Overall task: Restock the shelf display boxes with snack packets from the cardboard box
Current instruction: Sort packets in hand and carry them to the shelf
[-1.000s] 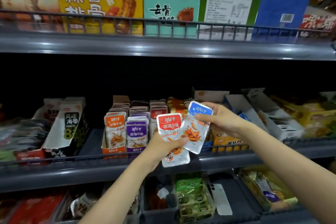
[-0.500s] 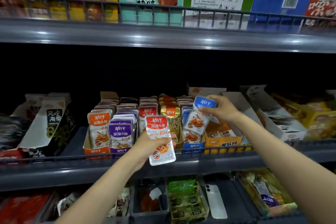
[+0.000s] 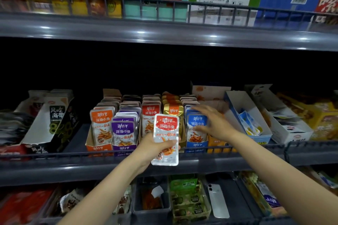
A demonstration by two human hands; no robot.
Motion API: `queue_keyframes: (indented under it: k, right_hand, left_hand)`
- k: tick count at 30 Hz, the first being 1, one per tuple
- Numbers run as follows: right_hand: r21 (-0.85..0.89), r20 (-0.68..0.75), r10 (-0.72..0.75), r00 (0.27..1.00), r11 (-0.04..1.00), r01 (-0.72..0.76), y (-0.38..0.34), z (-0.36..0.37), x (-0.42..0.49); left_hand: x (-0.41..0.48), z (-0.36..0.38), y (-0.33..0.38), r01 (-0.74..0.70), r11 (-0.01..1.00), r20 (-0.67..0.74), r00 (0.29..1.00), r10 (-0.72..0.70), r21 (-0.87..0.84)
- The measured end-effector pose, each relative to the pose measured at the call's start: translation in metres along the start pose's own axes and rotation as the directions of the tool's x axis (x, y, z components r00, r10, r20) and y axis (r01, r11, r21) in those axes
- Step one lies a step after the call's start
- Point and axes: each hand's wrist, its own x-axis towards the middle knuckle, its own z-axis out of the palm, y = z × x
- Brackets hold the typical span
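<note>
l hand (image 3: 151,146) grips red pkt (image 3: 166,126) over rail (image 3: 73,152) | r hand (image 3: 215,126) at blue pkts (image 3: 196,140)

Middle shelf (image 3: 54,170): display boxes (image 3: 124,147) of packets side by side. Held packet (image 3: 165,128) before them in left hand (image 3: 155,146); right hand (image 3: 215,124) at its 2 o'clock. Phone (image 3: 218,201) at 5 o'clock, on lower shelf (image 3: 236,197).

held packet (image 3: 166,139): red, white | orange packets (image 3: 102,126) | purple packets (image 3: 124,131) | blue packets (image 3: 195,121) | gold packet (image 3: 173,110), seemingly metallic
</note>
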Motion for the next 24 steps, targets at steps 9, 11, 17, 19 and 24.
queue_keyframes:
  k: [9, 11, 17, 19, 24]
  right_hand:
    - [0.665, 0.131, -0.067, 0.989, 0.746, -0.038, -0.098, -0.019, -0.003]
    - [0.673, 0.121, -0.07, 0.99, 0.739, -0.03, -0.108, -0.019, -0.001]
    - [0.758, 0.071, -0.034, 0.997, 0.652, -0.032, -0.126, -0.028, 0.007]
    - [0.773, 0.073, -0.036, 0.997, 0.633, -0.034, -0.13, -0.026, 0.009]
    - [0.834, 0.099, -0.013, 0.995, 0.547, -0.076, -0.136, -0.02, 0.016]
  left_hand:
    - [-0.023, -0.006, 0.02, -0.219, 0.975, -0.064, 0.973, 0.221, 0.034]
    - [-0.03, -0.013, 0.024, -0.244, 0.969, -0.08, 0.966, 0.246, 0.037]
    - [-0.044, -0.038, 0.032, -0.142, 0.978, -0.033, 0.99, 0.139, -0.155]
    - [-0.044, -0.042, 0.032, -0.11, 0.955, -0.009, 0.994, 0.112, -0.276]
    - [-0.037, -0.049, 0.028, -0.133, 0.915, -0.026, 0.991, 0.133, -0.382]
